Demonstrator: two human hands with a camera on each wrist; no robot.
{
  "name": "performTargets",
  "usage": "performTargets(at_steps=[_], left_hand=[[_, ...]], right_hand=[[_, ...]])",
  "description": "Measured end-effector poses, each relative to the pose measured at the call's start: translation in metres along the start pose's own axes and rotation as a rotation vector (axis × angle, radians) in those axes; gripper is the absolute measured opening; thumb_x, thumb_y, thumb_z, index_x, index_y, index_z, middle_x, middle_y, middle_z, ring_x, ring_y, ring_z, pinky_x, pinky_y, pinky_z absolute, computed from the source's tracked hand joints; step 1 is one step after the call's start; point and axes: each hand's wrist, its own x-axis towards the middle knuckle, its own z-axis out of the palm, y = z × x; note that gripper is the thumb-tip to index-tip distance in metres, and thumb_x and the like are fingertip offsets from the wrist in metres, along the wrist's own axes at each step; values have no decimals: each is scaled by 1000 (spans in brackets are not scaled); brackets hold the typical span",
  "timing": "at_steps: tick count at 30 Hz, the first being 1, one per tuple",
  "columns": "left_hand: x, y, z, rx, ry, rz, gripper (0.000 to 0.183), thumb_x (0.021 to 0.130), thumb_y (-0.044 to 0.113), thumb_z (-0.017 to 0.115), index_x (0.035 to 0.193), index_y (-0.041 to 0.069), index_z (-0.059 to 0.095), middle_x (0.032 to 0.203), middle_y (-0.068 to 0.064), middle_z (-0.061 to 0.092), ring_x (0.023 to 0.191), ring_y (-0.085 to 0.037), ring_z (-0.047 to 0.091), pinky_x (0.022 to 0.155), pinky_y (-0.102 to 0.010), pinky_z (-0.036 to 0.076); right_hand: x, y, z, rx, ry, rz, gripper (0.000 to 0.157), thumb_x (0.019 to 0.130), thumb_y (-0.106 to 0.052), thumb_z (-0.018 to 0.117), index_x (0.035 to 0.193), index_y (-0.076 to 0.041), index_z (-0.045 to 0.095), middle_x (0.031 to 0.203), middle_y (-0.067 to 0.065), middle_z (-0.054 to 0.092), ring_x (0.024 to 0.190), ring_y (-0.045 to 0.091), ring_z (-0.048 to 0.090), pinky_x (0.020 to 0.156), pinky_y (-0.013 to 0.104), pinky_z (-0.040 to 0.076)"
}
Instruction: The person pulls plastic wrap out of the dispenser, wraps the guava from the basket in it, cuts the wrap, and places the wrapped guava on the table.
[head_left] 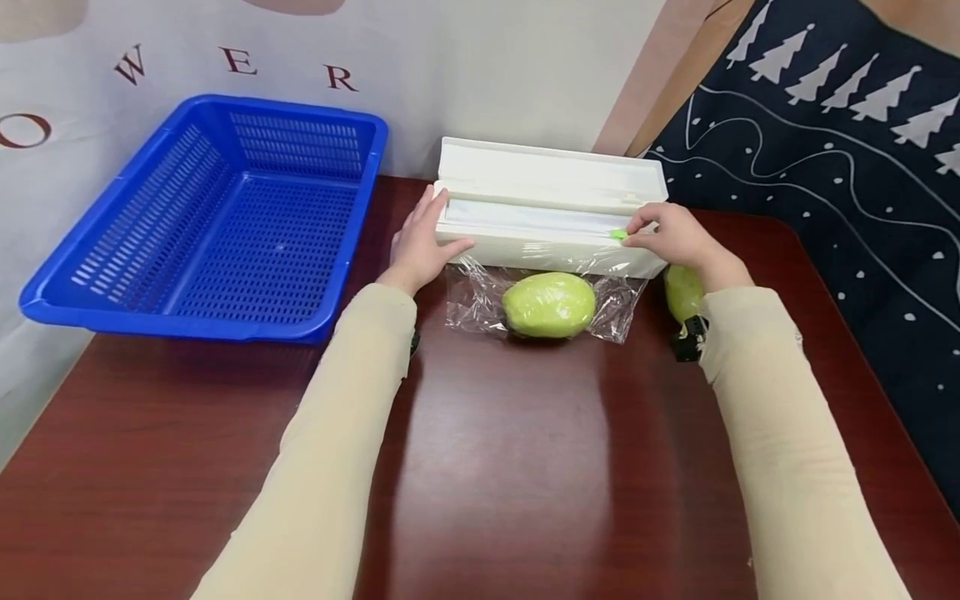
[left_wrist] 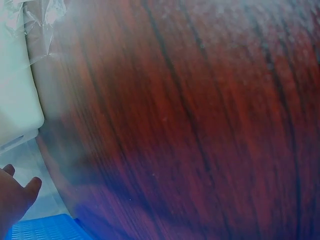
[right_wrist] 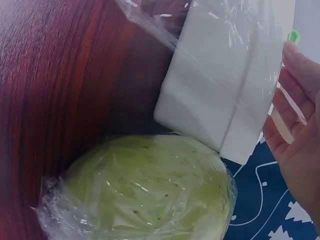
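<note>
A white cling film dispenser stands at the back of the table with its lid tipped up behind. My left hand rests on its left end, fingers straight over the end and thumb spread along the front edge. Between thumb and fingertips my right hand pinches the small green slider, near the right end of the dispenser's top edge. Clear cling film hangs down the front onto the table. On that film lies a green oval fruit.
To the left stands a blue plastic basket with slotted walls. A second green fruit, wrapped in film, sits by the dispenser's right end, partly hidden by my right arm in the head view. Dark cloth with white trees hangs at the right.
</note>
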Motion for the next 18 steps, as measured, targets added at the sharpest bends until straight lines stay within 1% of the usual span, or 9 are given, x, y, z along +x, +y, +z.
performTargets(at_steps=[3, 8, 11, 15, 18], left_hand=[[0, 0, 1, 9, -1, -1, 85, 84, 47, 64, 151, 24, 15, 159, 1, 4, 145, -26, 13, 111, -57, 18], [2, 1, 2, 23, -12, -5, 85, 85, 48, 63, 151, 25, 15, 159, 1, 5, 145, -24, 12, 112, -56, 18], [1, 3, 1, 39, -13, -5, 85, 85, 48, 62, 151, 24, 15, 159, 1, 5, 146, -24, 12, 112, -54, 18], [0, 5, 0, 59, -17, -16, 85, 85, 50, 62, 151, 25, 14, 159, 2, 5, 146, -24, 11, 114, -53, 15], [-1, 4, -2, 69, -21, -32, 85, 85, 51, 61, 151, 26, 13, 159, 3, 3, 146, -23, 9, 114, -54, 12]], right_hand=[[-1, 4, -3, -16, -5, -10, 14, 85, -8, 64, 92, 4, 62, 104, 23, 59, 90, 30, 47, 79, 38, 38], [-1, 6, -7, -23, -38, -6, 13, 85, -7, 63, 92, 5, 61, 109, 25, 57, 96, 34, 46, 84, 45, 37], [-2, 7, -8, -16, -35, -21, 12, 84, -6, 64, 91, 4, 61, 107, 24, 57, 92, 32, 45, 81, 42, 37], [-3, 9, -8, -12, -22, -63, 9, 83, -4, 65, 87, 3, 62, 100, 22, 58, 86, 29, 42, 73, 37, 34], [-2, 9, -8, -39, -25, -99, 8, 83, -4, 65, 86, 3, 62, 99, 23, 59, 90, 31, 44, 79, 41, 36]])
